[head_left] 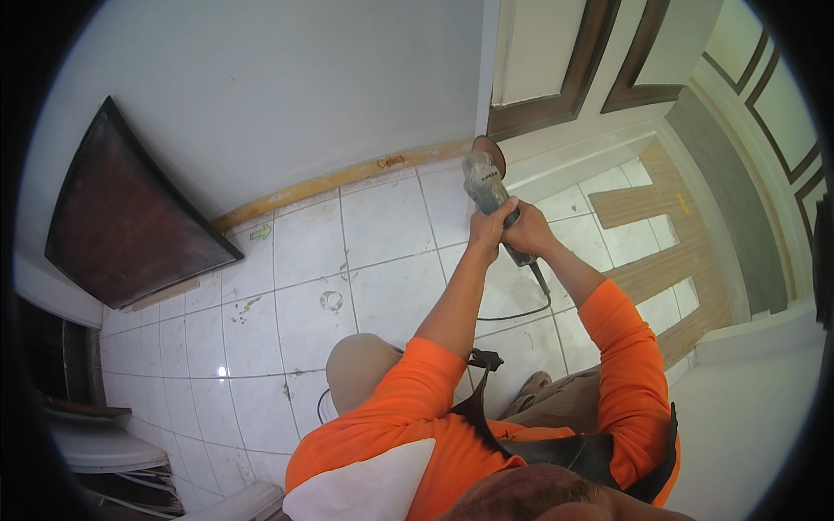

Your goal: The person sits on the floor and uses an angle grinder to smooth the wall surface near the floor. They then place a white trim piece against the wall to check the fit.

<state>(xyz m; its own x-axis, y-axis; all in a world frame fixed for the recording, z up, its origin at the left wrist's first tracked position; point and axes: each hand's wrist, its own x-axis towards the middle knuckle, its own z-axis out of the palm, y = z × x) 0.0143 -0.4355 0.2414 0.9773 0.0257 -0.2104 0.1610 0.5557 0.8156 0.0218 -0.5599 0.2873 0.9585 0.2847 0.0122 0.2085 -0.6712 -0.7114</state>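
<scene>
Both my hands are wrapped round an angle grinder [483, 178] with a dusty grey head and dark body. My left hand [486, 227] grips the body from the left, and my right hand [528, 233] holds it from the right, close beside the left. A round brown disc [490, 154] sits at the far end of the tool, by the foot of the wall and the edge of the door frame. Whether the disc touches the surface I cannot tell. The black power cord [539, 276] leaves the rear end and curls left over the floor tiles.
A dark curved wooden panel [130, 217] leans against the wall at left. A yellowish strip [347, 179] runs along the wall's base. White floor tiles [304, 304] bear stains. Wood-look strips [695, 260] lie at right, below white panelled doors [556, 52]. My bent knee [360, 369] is near.
</scene>
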